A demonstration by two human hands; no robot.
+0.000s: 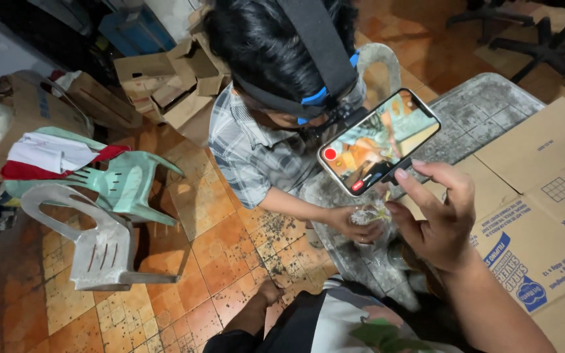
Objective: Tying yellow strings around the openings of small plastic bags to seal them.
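**A:** ok going left to right, what's over on the far side from the hand?

**B:** well away from it, off to its left: a pale green plastic chair (122, 180) with a red and white cloth (50, 157) draped on it, a grey plastic chair (96, 245) tipped over just below that, and a pile of torn cardboard boxes (171, 75) behind. All on the orange tiled floor (210, 261), which has dark crumbs scattered over it.

**A:** and closer in?

**B:** another person in a plaid shirt (250, 147) is bent over, with a phone (379, 140) mounted on a head strap. Their hand (354, 225) holds a small clear bag (369, 214), just left of and below the wearer's hand.

**A:** the grip itself?

**B:** right hand (439, 219) is raised, open, fingers loosely curled, holding nothing; the fingertips sit just under the phone's edge. Can't tell if they touch it. Left hand isn't in view.

**A:** past it?

**B:** printed flattened cardboard (537, 216) to its right, a grey dusty tabletop (479, 111) behind it.
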